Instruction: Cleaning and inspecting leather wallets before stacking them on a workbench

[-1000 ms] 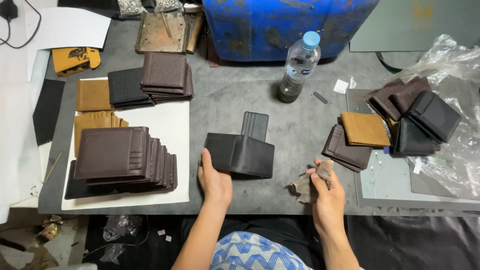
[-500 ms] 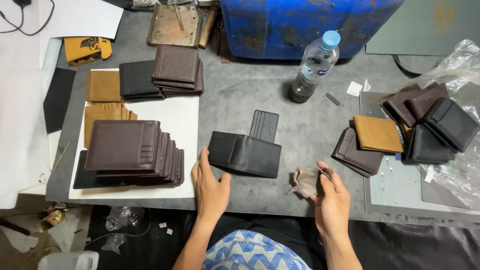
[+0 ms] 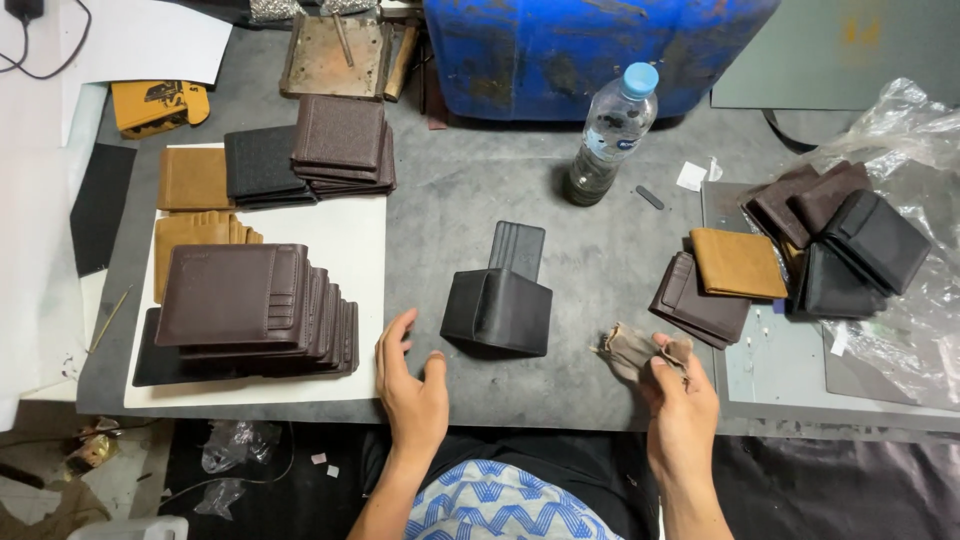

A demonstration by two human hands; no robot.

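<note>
Nearest the counter point(image 3: 600, 250) edge, the left hand point(image 3: 412, 385) hovers with a loose, wide grip holding nothing, just beside the black wallet point(image 3: 500, 305), while the right hand point(image 3: 680, 400) has its grip closed on a crumpled brownish cloth point(image 3: 635, 345). The wallet stands half unfolded in the middle, touched by neither hand (its card flap sticking up behind). To the left a fanned stack of brown wallets point(image 3: 250, 310) looks sorted; right, a looser heap of wallets point(image 3: 800, 250) seems left to handle, with a water bottle point(image 3: 608, 135) farther back.
</note>
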